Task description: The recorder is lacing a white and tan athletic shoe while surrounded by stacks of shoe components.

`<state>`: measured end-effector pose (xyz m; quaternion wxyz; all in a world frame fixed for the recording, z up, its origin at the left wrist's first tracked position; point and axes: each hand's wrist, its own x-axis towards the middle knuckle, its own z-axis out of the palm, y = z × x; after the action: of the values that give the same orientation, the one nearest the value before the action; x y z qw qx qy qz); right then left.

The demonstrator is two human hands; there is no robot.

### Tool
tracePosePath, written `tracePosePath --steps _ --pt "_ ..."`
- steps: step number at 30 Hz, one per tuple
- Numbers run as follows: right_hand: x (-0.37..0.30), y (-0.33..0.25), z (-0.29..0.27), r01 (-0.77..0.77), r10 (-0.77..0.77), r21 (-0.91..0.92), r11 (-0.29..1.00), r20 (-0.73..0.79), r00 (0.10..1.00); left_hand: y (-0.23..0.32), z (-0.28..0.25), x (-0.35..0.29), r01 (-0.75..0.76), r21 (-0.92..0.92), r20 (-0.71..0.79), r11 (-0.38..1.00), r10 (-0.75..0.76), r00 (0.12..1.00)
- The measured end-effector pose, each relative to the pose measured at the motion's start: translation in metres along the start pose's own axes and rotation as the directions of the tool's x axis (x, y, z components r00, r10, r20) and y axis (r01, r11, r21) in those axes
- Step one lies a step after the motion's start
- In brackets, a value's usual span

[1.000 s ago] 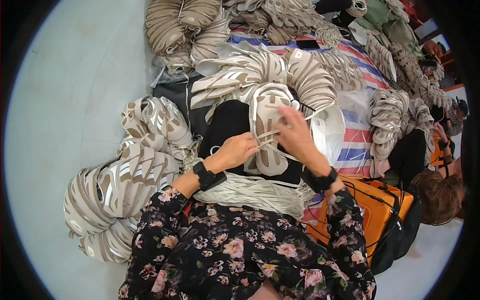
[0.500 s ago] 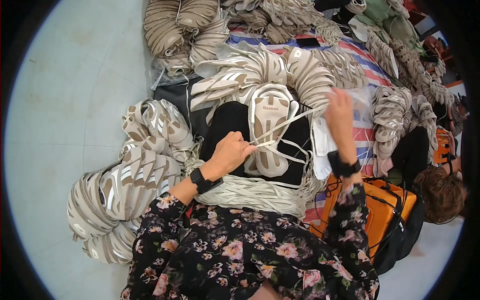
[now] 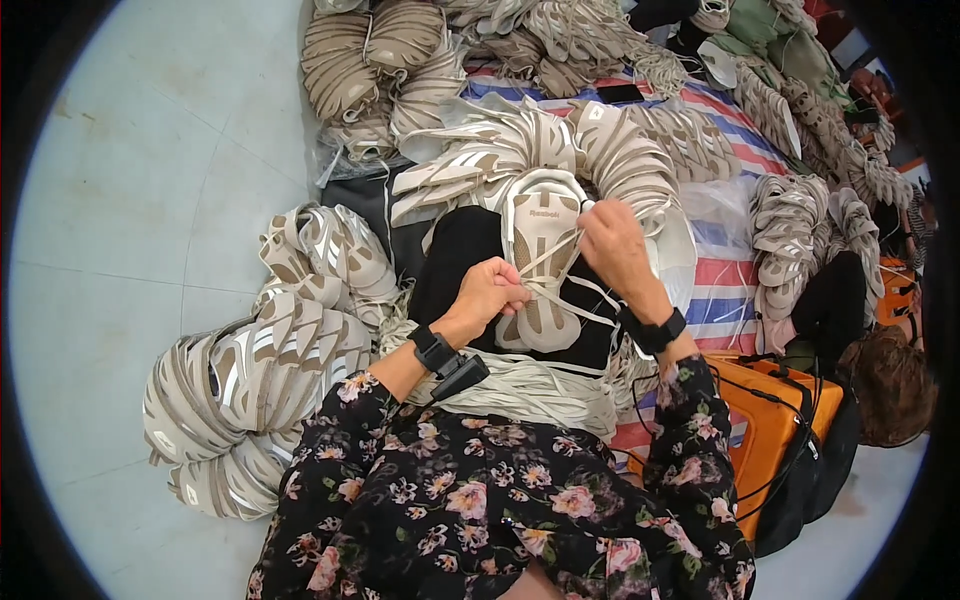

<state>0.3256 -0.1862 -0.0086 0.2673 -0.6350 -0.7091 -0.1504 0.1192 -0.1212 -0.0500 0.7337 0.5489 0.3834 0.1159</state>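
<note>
A beige and brown shoe upper (image 3: 543, 325) lies over my black-clad lap, its toe toward me. A pale shoelace (image 3: 548, 272) crosses its front, and loose loops spread to the right over the black cloth. My left hand (image 3: 491, 292) is closed in a pinch on the lace at the left side of the upper. At the upper's right edge, near the top eyelets, my right hand (image 3: 615, 243) has its fingers pressed together on the lace; the fingertips are partly hidden.
Long bundles of pale laces (image 3: 520, 395) lie across my lap. Stacked shoe uppers stand at left (image 3: 285, 350) and beyond the worked upper (image 3: 620, 150). An orange case (image 3: 770, 405) sits at right on the striped sheet (image 3: 725, 290). Another person (image 3: 885, 390) is at far right.
My right hand has come left and down, from holding the lace stretched out to the upper's right edge. My left hand has shifted slightly right and stays at the lace.
</note>
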Motion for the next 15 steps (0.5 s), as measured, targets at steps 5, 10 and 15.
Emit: tracePosePath --steps 5,10,15 --pt "0.001 -0.019 -0.005 -0.449 0.188 0.579 0.681 0.455 0.871 0.001 -0.007 -0.007 0.16 -0.401 -0.102 0.902 -0.217 0.971" --pt "0.016 -0.016 -0.011 -0.807 0.126 0.584 0.089 0.797 0.59 0.006 0.0 -0.002 -0.074 -0.065 -0.187 0.995 0.061 0.981" --pt "0.001 -0.004 0.013 -0.775 0.209 0.625 0.091 0.749 0.629 0.001 0.004 -0.004 -0.483 0.68 0.043 0.551 0.628 0.777"
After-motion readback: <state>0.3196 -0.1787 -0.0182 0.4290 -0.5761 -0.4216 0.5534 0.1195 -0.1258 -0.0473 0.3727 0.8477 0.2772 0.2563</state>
